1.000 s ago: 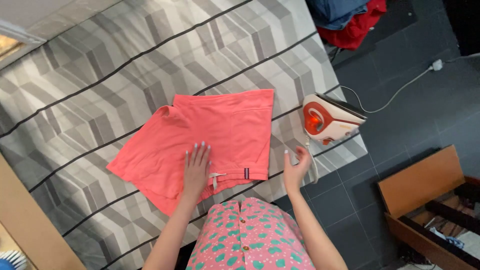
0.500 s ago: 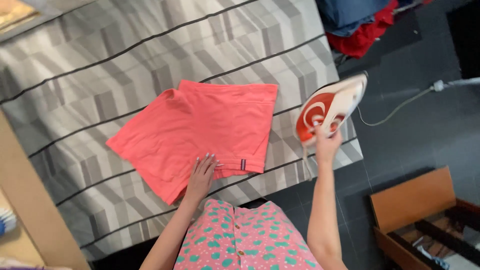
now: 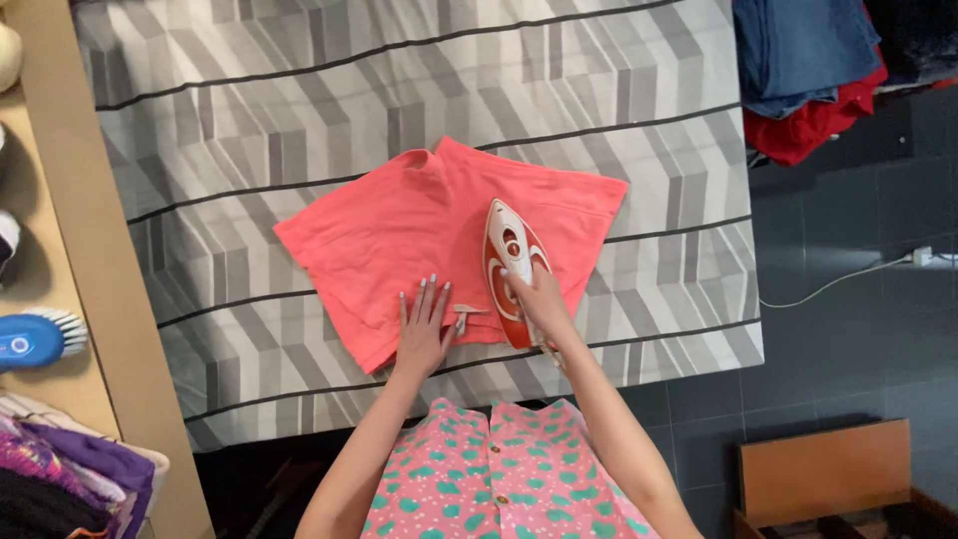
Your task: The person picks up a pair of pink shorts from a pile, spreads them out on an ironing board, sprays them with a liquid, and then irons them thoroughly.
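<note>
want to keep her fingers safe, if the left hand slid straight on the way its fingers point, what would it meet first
Only more of the coral shorts, it seems: the left hand lies flat on them, fingers pointing up the cloth. The iron in the right hand sits just beside that line, though the gap is hard to judge.

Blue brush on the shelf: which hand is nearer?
Left. The left hand lies flat on the coral garment, on the side toward the blue brush. The right hand grips the iron, farther away.
</note>
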